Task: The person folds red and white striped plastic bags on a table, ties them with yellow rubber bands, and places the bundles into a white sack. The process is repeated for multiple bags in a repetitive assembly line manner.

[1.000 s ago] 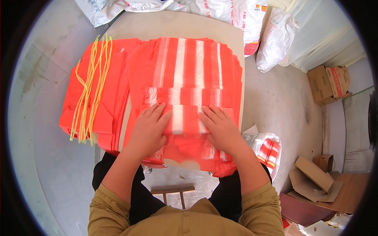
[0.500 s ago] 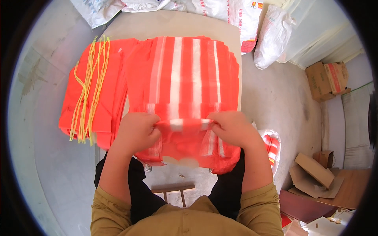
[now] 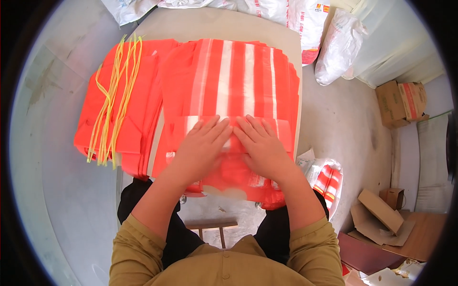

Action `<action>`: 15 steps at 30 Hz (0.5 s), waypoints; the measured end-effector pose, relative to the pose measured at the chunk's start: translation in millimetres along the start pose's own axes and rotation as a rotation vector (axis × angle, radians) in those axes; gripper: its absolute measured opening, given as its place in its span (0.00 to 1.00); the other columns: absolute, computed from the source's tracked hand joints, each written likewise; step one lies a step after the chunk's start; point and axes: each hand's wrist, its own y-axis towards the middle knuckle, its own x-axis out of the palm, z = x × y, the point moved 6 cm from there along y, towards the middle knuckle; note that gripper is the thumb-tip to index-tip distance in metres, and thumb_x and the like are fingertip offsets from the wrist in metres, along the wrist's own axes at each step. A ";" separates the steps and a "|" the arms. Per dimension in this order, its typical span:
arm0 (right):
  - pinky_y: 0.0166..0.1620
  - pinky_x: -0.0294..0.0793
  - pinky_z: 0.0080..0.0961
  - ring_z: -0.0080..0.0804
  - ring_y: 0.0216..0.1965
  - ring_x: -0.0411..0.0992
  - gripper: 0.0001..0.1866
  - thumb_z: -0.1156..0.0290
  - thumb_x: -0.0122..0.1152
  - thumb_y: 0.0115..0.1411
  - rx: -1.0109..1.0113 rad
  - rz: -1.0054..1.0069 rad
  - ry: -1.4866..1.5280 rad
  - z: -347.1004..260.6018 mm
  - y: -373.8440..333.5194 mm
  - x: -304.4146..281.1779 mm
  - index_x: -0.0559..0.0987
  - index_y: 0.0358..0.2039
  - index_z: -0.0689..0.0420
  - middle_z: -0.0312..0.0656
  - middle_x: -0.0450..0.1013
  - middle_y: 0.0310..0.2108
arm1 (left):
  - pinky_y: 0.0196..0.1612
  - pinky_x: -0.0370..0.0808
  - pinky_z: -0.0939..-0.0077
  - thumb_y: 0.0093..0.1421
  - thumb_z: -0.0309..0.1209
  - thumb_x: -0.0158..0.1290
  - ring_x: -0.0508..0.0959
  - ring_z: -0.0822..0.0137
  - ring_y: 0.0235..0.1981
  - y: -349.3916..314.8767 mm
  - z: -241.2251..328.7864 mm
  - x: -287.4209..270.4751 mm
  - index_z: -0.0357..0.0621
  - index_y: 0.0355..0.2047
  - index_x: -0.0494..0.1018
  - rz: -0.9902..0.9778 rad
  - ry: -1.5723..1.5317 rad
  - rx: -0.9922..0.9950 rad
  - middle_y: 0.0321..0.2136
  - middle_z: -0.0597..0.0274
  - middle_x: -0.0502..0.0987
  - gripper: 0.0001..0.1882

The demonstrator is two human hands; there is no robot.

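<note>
A stack of thin red plastic bags with white stripes lies on the table in front of me. The near end of the top bag is turned over into a flat band, and both hands press on it. My left hand lies flat with its fingers pointing away from me. Close beside it, my right hand rests palm down, fingers stretched out. Neither hand grips anything. Left of the stack is a pile of folded red bags, with yellow ties lying across it.
The tan table top shows behind the stack. White sacks stand beyond it. To the right on the floor are a bag of striped red bundles, a cardboard box and an opened carton. A wooden stool is below.
Both hands have let go of the top bag's near edge and moved forward. Their fingers have opened and now lie flat on the folded-over band. The whole view has shifted slightly.
</note>
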 end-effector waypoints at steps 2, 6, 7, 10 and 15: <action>0.72 0.57 0.48 0.47 0.71 0.61 0.36 0.78 0.65 0.50 0.011 -0.022 -0.105 1.8 -4.5 13.2 0.73 0.63 0.60 0.45 0.65 0.69 | 0.69 0.65 0.51 0.57 0.25 0.58 0.68 0.51 0.68 -1.7 -3.1 14.5 0.39 0.64 0.70 0.020 0.129 0.016 0.65 0.52 0.71 0.31; 0.72 0.57 0.50 0.48 0.69 0.62 0.32 0.77 0.61 0.55 0.011 -0.036 -0.047 1.7 -3.9 10.8 0.73 0.63 0.61 0.46 0.68 0.66 | 0.68 0.66 0.52 0.59 0.25 0.56 0.70 0.52 0.67 -0.6 -8.7 18.8 0.37 0.63 0.70 0.041 0.159 -0.016 0.65 0.50 0.72 0.30; 0.71 0.58 0.50 0.48 0.69 0.63 0.32 0.76 0.62 0.55 0.009 -0.025 -0.061 1.6 -3.2 9.8 0.73 0.63 0.61 0.47 0.68 0.66 | 0.68 0.67 0.53 0.59 0.26 0.57 0.70 0.52 0.67 0.8 -9.1 19.5 0.37 0.63 0.70 0.036 0.164 -0.016 0.64 0.50 0.72 0.29; 0.69 0.63 0.48 0.49 0.68 0.64 0.31 0.74 0.62 0.57 0.021 0.071 -0.021 -3.0 1.4 17.0 0.73 0.63 0.62 0.50 0.69 0.64 | 0.67 0.68 0.54 0.59 0.29 0.59 0.71 0.52 0.66 3.1 -9.5 21.5 0.37 0.62 0.70 0.009 0.177 -0.018 0.64 0.50 0.73 0.29; 0.66 0.69 0.44 0.49 0.67 0.66 0.28 0.75 0.60 0.60 0.018 0.146 -0.124 -5.3 2.6 34.6 0.73 0.62 0.64 0.53 0.70 0.64 | 0.64 0.71 0.57 0.59 0.32 0.61 0.73 0.52 0.65 5.5 -7.1 20.1 0.37 0.61 0.71 -0.010 0.167 -0.018 0.63 0.50 0.74 0.30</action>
